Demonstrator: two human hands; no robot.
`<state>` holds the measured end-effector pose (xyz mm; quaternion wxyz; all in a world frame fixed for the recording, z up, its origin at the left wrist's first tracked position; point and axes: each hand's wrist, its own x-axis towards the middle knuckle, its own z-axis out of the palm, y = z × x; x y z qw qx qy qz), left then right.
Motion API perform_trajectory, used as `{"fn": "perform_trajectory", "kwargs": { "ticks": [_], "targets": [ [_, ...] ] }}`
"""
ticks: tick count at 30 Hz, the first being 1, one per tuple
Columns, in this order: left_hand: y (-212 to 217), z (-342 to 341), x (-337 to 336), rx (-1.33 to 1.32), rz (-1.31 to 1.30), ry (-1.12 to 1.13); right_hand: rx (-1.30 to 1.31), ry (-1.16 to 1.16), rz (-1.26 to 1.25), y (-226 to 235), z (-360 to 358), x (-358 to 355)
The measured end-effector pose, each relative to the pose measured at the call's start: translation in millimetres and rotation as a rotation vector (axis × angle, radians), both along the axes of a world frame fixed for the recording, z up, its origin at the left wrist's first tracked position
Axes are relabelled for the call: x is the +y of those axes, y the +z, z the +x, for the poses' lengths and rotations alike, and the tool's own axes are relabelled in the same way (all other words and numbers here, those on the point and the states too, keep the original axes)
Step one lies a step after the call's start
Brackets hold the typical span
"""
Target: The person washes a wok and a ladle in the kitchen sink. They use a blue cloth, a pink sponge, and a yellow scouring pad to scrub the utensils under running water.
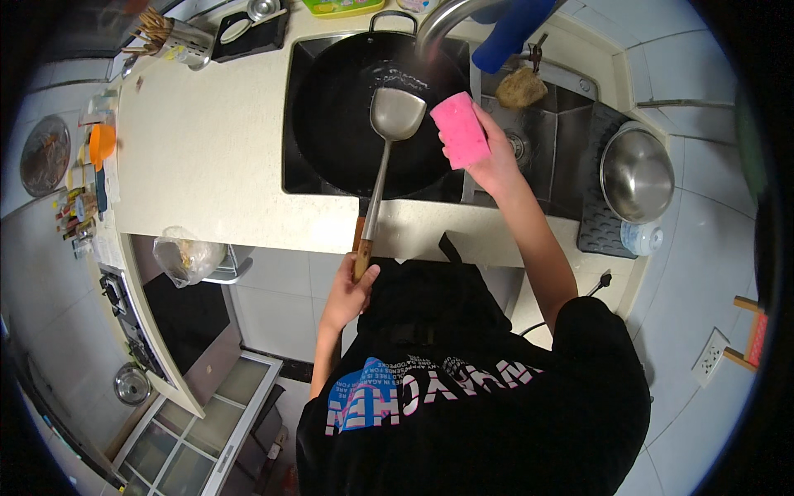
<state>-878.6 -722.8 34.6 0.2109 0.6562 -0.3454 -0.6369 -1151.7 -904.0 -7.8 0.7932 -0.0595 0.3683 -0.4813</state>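
Over the sink I see two hands, and each one holds one thing. My left hand (pixel 351 289) is closed tight around the wooden end of one long metal ladle (pixel 395 116). Its shiny round scoop sits over the middle of one big black wok (pixel 331 124). The wok is round and dark, with a small loop handle at the far side, and it fills the left part of the sink (pixel 538 140). I cannot tell if there is water in it. My right hand (pixel 492 161) pinches one pink sponge (pixel 461 131), a soft block shape, just beside the scoop and apart from it. One curved metal tap (pixel 442 21) hangs above the wok. One brown scrubby ball (pixel 521 87) rests at the back of the sink. On a dark mat to the right lies one shiny steel bowl (pixel 637 174), turned over. At the far left of the pale counter (pixel 207 149), one metal cup (pixel 186 41) holds many wooden chopsticks.
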Motion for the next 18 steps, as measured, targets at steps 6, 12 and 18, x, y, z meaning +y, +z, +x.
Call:
{"fn": "perform_trajectory", "kwargs": {
  "ticks": [6, 12, 18],
  "targets": [
    [46.2, -4.5, -8.6, -0.725, -0.276, -0.251, 0.122, -0.103, 0.075, -12.4, -1.5, 21.1],
    [55.9, -3.7, -17.9, -0.784, -0.372, -0.23, 0.494, -0.193, -0.048, -17.5, 11.5, 34.1],
    [45.4, -2.4, -19.3, 0.101, 0.134, 0.1, 0.636, -0.1, -0.273, -22.2, 20.4, 23.9]
  ]
}}
